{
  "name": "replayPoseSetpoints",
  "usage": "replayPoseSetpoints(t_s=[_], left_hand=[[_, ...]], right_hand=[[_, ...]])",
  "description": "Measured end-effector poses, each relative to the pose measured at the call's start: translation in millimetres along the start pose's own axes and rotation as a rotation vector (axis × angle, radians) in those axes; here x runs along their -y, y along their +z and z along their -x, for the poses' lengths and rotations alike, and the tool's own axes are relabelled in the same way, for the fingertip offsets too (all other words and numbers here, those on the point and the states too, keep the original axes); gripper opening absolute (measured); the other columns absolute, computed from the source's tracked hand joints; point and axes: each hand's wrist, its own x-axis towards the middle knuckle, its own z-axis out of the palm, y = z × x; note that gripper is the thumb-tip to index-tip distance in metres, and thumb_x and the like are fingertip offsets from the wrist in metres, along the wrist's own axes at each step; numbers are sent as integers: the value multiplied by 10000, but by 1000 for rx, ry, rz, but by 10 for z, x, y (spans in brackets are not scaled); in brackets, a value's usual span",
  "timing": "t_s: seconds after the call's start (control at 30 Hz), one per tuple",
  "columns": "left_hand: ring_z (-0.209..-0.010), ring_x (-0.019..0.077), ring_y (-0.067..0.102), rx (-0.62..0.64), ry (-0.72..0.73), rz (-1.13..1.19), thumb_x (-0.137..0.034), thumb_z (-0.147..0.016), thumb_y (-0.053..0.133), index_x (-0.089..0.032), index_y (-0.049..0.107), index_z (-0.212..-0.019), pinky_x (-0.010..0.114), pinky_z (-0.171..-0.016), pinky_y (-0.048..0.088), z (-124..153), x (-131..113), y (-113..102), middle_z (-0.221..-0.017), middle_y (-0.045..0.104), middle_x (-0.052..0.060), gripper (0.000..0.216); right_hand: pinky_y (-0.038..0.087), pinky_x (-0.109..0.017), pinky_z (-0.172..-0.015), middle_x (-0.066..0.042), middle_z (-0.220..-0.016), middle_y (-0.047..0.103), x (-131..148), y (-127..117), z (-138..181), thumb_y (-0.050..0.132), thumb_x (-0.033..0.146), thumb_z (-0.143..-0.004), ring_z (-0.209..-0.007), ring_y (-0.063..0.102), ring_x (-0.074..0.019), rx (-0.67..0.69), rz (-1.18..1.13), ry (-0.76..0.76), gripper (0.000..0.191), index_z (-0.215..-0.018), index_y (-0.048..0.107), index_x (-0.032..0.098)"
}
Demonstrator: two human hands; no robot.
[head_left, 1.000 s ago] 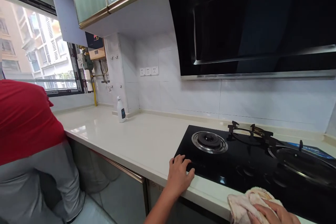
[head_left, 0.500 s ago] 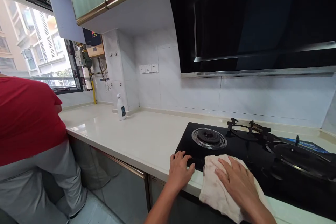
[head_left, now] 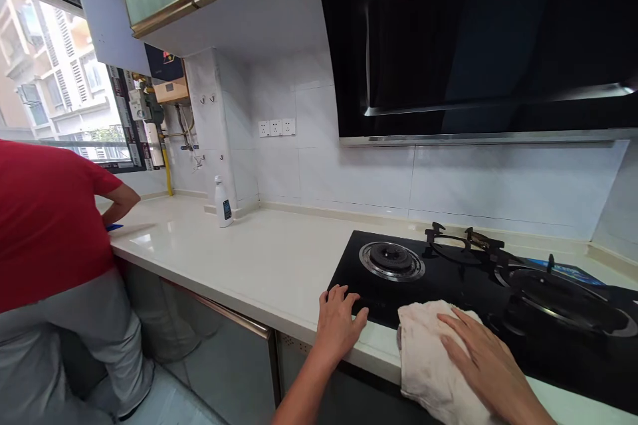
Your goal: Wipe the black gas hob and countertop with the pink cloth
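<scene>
Two hands on the glass hob (head_left: 359, 265): left fingers (head_left: 339, 299) spread open, right fingers (head_left: 463, 339) flat on the cloth (head_left: 431, 362), now further right.

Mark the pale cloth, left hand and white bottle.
Pale folded cloth (head_left: 428, 358), head view, top fold.
Left bare hand (head_left: 339, 327), head view, back.
White plastic bottle (head_left: 224, 206), head view, body.

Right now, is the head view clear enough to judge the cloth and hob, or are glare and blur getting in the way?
Head view: the window is blown out, and glare marks the countertop at its far left; wide-angle distortion bends lines near the frame edges. The cloth and right hand look reasonably sharp, and the black glass hob shows little glare.
</scene>
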Motion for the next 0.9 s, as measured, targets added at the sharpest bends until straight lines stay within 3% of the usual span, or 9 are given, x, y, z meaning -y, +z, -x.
replayPoseSetpoints(t_s=[0.17,0.27,0.37,0.43,0.53,0.67,0.73,0.8,0.9], left_hand=[[-1400,302,522,41,-5,0,-457,-1044,508,-258,678,-1280,560,-1164,373,-34,-22,-82,-1403,659,113,353],[-1362,263,551,41,7,18,-428,-1068,447,-273,646,-1292,514,-1149,386,-50,-25,-134,-1369,678,79,338],[-1284,227,599,42,-6,73,-430,-1088,370,-279,639,-1257,470,-1119,400,-62,-8,-159,-1289,709,53,352],[-1264,227,607,46,-19,95,-451,-1082,364,-274,636,-1250,460,-1110,398,-68,9,-159,-1265,714,54,366],[-1280,245,595,47,-16,90,-466,-1050,421,-269,628,-1264,472,-1121,378,-72,19,-150,-1283,706,69,357],[-1324,248,565,37,-33,114,-459,-1025,462,-270,610,-1301,477,-1147,358,-67,2,-140,-1363,674,79,366],[-1384,248,523,28,-49,124,-454,-1010,487,-272,597,-1329,479,-1174,342,-63,4,-135,-1433,633,74,383],[-1446,250,469,27,-60,132,-454,-999,507,-272,581,-1367,486,-1203,325,-64,15,-134,-1493,589,74,418],[-1504,275,402,31,-78,120,-443,-973,547,-259,578,-1404,514,-1221,319,-80,1,-163,-1547,533,101,469]], right_hand=[[390,-617,-1088,-266,-1355,635,838,26,-433,408,269,-970,-1269,575,-418,19,-20,76,437,-1211,737,115],[384,-549,-1134,-221,-1411,619,1339,169,-616,466,284,-970,-1326,548,-373,59,-123,-43,385,-1214,733,151],[367,-459,-1188,-126,-1485,596,1528,262,-654,513,337,-973,-1388,515,-288,83,-227,-156,383,-1289,697,221],[395,-398,-1179,-93,-1502,587,1439,225,-608,508,362,-981,-1390,524,-236,88,-292,-193,417,-1350,655,234],[453,-358,-1117,-89,-1470,595,1054,16,-458,461,423,-1009,-1333,571,-211,41,-428,-153,426,-1347,643,238],[514,-339,-898,-59,-1119,702,426,-320,-191,404,538,-1030,-1024,670,-210,8,-483,8,413,-1049,716,269],[497,-324,-772,-36,-919,677,208,-399,-77,374,562,-1032,-840,654,-197,12,-421,82,455,-874,680,264],[465,-319,-695,-17,-792,619,91,-397,6,366,578,-1023,-724,610,-187,-8,-344,135,481,-744,596,261],[446,-327,-693,-12,-738,575,56,-305,74,364,595,-1015,-723,591,-194,-56,-275,132,494,-680,514,264]])
